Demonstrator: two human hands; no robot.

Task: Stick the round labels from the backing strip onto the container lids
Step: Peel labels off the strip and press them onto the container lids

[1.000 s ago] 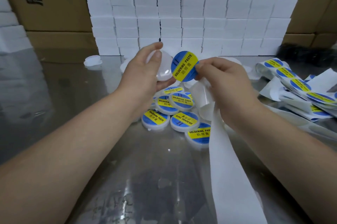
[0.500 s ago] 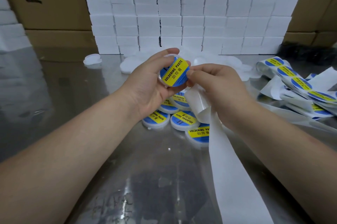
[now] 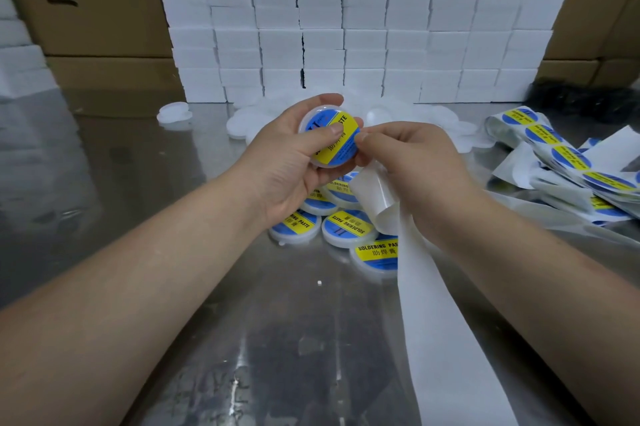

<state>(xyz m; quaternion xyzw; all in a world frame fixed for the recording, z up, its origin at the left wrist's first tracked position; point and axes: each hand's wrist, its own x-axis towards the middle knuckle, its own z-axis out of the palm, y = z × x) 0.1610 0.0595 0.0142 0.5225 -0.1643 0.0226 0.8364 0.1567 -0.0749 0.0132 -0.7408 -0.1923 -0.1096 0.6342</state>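
Fingers (image 3: 323, 102) of my left hand (image 3: 287, 169) curl round the clear lid (image 3: 317, 112), thumb pressing the round soldering-paste label (image 3: 341, 148) flat, I judge to seat it, while my right hand (image 3: 415, 169), gripping the bare backing strip (image 3: 436, 314), sets its fingertips (image 3: 362, 138) on the label's right edge.

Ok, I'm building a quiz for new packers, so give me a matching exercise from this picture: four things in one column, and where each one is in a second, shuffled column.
Things
1. round clear plastic container with a thumb on its blue-and-yellow label
2. bare white paper backing strip
3. strips of unused blue-and-yellow round labels
4. plain white round lid lying apart from the others

Places
A. heaped on the metal table, far right
B. gripped by the left hand
C. trailing down from the right hand
D. on the table, far left, near the wall of white boxes

Pairs: 1-B, 2-C, 3-A, 4-D
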